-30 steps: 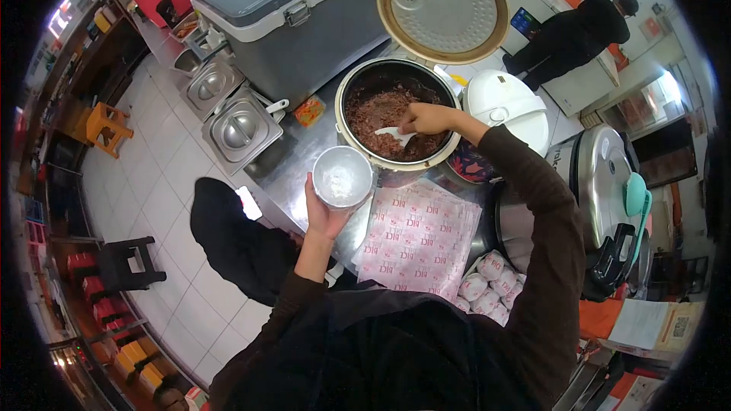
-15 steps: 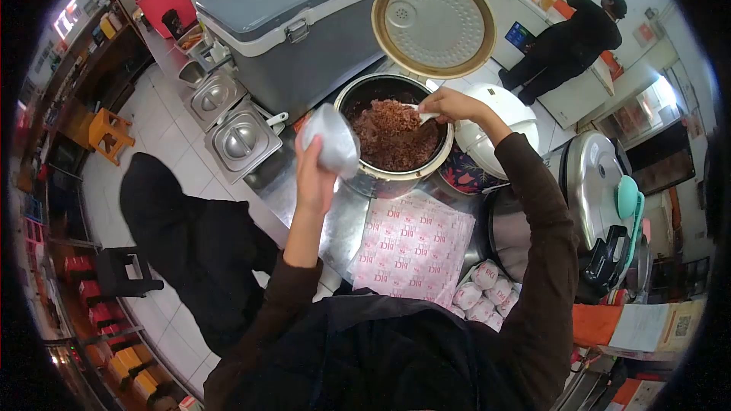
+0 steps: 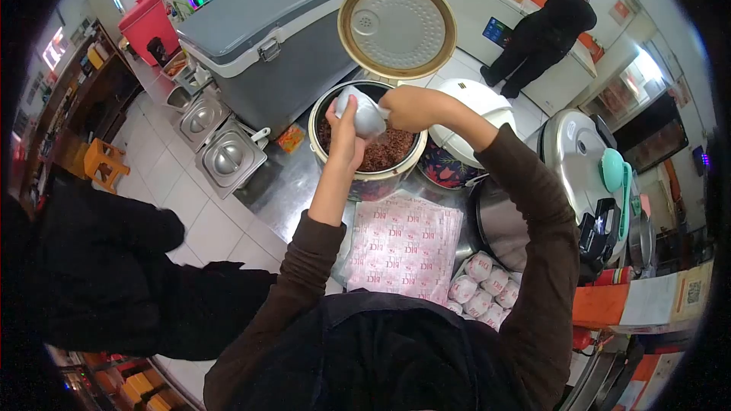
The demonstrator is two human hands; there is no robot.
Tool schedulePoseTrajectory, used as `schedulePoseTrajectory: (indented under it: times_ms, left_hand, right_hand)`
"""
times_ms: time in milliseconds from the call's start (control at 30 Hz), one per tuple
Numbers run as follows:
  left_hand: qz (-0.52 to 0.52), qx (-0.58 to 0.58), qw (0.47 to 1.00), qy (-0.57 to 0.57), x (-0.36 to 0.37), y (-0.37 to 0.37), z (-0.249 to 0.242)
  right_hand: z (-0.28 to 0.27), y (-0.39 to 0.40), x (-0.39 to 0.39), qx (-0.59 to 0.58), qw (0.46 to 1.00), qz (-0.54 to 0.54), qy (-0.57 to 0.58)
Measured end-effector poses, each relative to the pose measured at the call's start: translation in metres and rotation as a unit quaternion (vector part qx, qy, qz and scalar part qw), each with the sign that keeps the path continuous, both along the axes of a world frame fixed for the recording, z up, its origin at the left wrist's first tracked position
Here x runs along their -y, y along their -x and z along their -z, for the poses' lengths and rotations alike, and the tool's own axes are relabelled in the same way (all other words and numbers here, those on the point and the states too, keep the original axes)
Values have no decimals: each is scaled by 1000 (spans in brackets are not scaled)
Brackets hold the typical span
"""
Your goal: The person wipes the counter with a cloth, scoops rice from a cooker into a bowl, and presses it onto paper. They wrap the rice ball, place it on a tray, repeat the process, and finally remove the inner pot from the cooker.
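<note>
My left hand (image 3: pixel 346 139) grips a small silvery bowl (image 3: pixel 362 113), tilted above the open rice cooker (image 3: pixel 368 188). Inside the pot lies dark reddish-brown cooked rice (image 3: pixel 387 154). Against the bowl's right side is my right hand (image 3: pixel 415 109), its fingers closed around the white rice paddle, which is almost wholly hidden now. What the bowl contains is turned away from me. Right in front of the cooker, a stack of printed wrapping paper (image 3: pixel 403 247) lies flat. To its right, several paper-wrapped bundles (image 3: pixel 480 289) sit close together.
The cooker's raised lid (image 3: pixel 400 27) stands behind the pot. A grey cooler box (image 3: pixel 266 38) and lidded steel pans (image 3: pixel 228 156) are on the left. A floral cooker (image 3: pixel 457 160) and a large silver cooker (image 3: pixel 575 160) stand right. One person (image 3: pixel 552 27) is at the back, another dark-clothed person (image 3: pixel 114 266) at left.
My left hand has moved the bowl right, over the pot. My right hand has shifted left with the paddle to meet it. The dark-clothed person at left has moved further left.
</note>
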State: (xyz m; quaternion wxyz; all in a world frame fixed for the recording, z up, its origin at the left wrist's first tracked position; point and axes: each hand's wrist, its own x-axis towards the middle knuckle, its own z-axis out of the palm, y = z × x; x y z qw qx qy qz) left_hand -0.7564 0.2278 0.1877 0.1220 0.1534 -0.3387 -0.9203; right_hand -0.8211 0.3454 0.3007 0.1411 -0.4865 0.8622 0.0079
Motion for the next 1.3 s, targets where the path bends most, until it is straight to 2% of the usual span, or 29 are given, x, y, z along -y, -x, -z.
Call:
schedulePoseTrajectory:
  times_ms: [100,133,167,200,233,300,333,367,400,467,533,633,700,800,833,867,933,967,1000,1067,1133,1167,1200,1233,1267,1300]
  left_hand:
    - [110,-80,978,-157,15,1,14]
    - [146,-109,959,-217,17,-3,13]
    - [125,-75,959,-244,16,-6,10]
    - [150,-87,946,-274,18,-7,10]
    - [176,-98,932,-303,22,-9,14]
    - [216,-104,906,-349,27,-6,23]
    - [224,-107,901,-357,28,-6,22]
    - [234,-110,894,-366,27,-8,21]
    - [245,-113,887,-375,26,-9,20]
    - [273,-109,872,-392,24,-10,17]
    - [287,-111,865,-397,19,-13,14]
    - [291,-95,862,-403,13,-20,7]
    - [289,-102,879,-364,13,-28,3]
    - [270,-106,911,-294,13,-37,3]
    - [250,-114,920,-280,11,-44,-2]
    - [223,-122,930,-266,13,-52,-7]
    - [206,-114,930,-282,24,-65,-7]
    - [238,-162,915,-282,29,-76,-8]
    - [277,-208,895,-280,35,-85,-9]
    - [247,-232,915,-219,47,-99,8]
    - [229,-227,929,-183,45,-103,15]
    - [215,-211,937,-177,40,-107,12]
    - [200,-195,945,-171,36,-111,10]
    - [187,-173,959,-123,33,-116,8]
    - [163,-179,964,-114,26,-117,3]
    - [141,-179,968,-107,15,-118,-2]
  right_hand:
    - [-16,-18,-11,-86,996,22,-17]
    - [-17,-17,-16,-99,994,43,30]
    - [-20,-14,-24,-111,989,64,76]
    - [-22,-10,-32,-124,981,86,123]
    - [-25,1,-37,-77,987,103,97]
    - [-25,3,-49,1,972,112,204]
    - [-26,5,-57,36,959,119,256]
    - [-10,14,-63,77,940,70,326]
    - [-18,6,-63,134,943,119,280]
    - [23,32,-64,119,945,-4,305]
    - [22,5,-56,160,953,88,243]
    - [31,-5,-53,123,960,77,241]
    - [26,-17,-54,100,965,55,235]
    - [12,-26,-64,162,951,62,257]
    - [15,-21,-68,170,934,39,313]
    - [11,-11,-80,146,935,-48,318]
    - [-11,-19,-95,226,904,144,332]
    - [-22,-22,-102,261,868,238,348]
    - [-10,-11,-104,212,882,253,337]
    - [15,5,-91,158,927,226,255]
    - [68,12,-60,37,942,165,290]
    - [78,2,-46,1,946,176,271]
    - [92,-8,-35,-85,939,171,287]
    - [78,-52,-27,-237,915,203,256]
    - [86,-65,-20,-319,861,178,355]
    - [87,-85,-16,-224,856,193,424]
